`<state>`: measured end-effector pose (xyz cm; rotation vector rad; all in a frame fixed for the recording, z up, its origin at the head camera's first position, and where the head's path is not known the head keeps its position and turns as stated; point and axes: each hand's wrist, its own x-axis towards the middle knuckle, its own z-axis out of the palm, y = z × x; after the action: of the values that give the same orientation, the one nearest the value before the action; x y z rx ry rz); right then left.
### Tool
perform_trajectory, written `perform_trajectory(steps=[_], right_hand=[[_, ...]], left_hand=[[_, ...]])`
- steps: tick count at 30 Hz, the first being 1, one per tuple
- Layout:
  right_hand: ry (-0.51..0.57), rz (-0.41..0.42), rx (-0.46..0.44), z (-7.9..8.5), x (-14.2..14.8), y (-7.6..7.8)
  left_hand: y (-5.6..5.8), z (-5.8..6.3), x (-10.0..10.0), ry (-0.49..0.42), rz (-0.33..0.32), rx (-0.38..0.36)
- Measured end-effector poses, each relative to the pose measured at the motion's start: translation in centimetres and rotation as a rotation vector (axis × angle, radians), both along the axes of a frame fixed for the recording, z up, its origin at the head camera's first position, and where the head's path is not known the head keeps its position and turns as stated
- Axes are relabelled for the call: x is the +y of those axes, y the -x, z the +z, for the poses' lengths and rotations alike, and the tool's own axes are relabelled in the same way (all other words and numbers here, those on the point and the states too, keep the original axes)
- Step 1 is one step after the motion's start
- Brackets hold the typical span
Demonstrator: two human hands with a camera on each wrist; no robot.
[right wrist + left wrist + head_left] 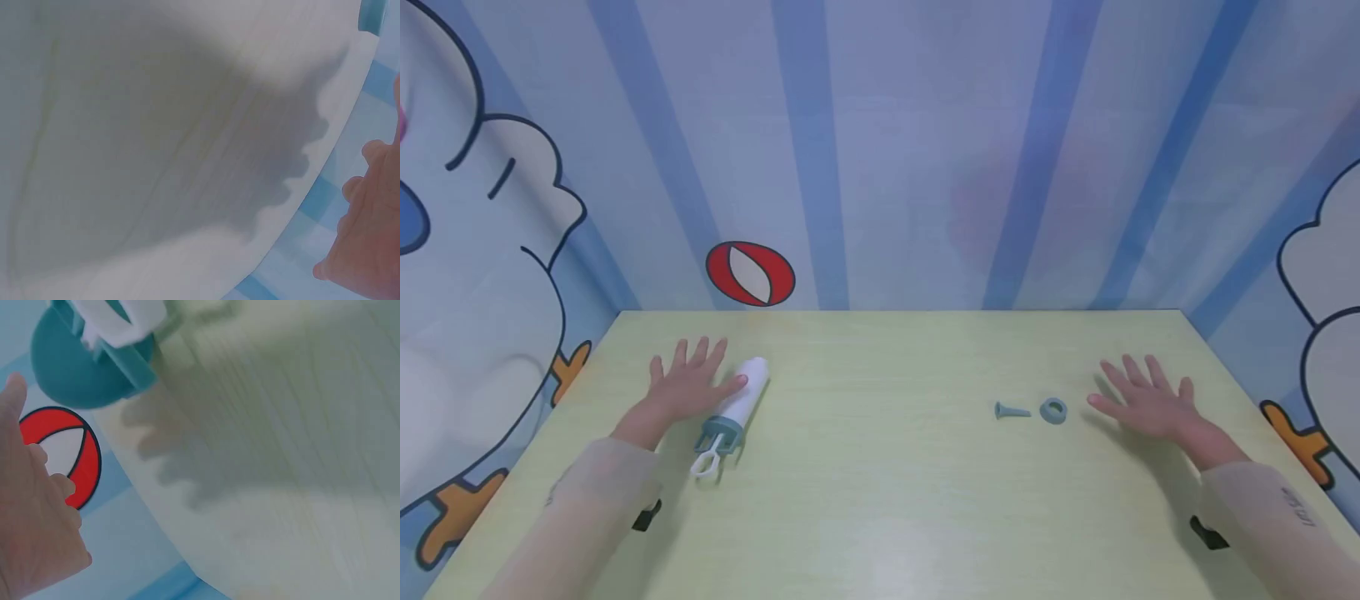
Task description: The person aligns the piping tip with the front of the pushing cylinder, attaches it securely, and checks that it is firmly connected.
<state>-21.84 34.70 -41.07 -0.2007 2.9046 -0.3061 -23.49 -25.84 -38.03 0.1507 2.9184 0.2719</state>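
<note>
A large white plastic syringe (747,402) with a teal collar (81,372) and a white loop handle (704,464) lies slanted on the left of the table. Just left of it, my left hand (688,392) is spread with straight fingers, its thumb overlapping the white barrel in the head view. Over the right side of the table, my right hand (1153,408) has its fingers fanned out and holds nothing. Nearest to that hand is a teal ring (1053,410), with a small teal cone-shaped nozzle (1013,411) lying to the ring's left.
The pale wooden table (880,500) ends at a straight back edge. Behind it rises a blue striped cloth (917,150) with cartoon figures at both sides and a printed red-and-white ball (750,273).
</note>
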Motion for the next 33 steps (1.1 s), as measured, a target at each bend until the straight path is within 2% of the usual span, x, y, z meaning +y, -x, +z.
perform_trajectory(steps=[7, 11, 19, 25, 33], right_hand=[[0.023, 0.024, 0.015, 0.1, -1.0, -0.1], [0.038, 0.041, 0.028, -0.2, -1.7, -0.1], [0.043, 0.078, 0.074, -0.3, -2.6, -0.2], [0.090, 0.101, 0.106, -0.2, -3.2, -0.5], [0.102, 0.154, 0.187, -0.6, -3.8, -0.4]], left_hand=[[1.0, -0.5, 2.3, 0.003, -0.055, 0.014], [1.3, -0.9, 4.1, 0.007, -0.111, 0.022], [1.0, -0.3, 8.5, 0.019, -0.230, 0.047], [0.8, -0.5, 11.8, 0.001, -0.336, 0.074], [0.6, -0.8, 16.1, -0.092, -0.442, 0.119]])
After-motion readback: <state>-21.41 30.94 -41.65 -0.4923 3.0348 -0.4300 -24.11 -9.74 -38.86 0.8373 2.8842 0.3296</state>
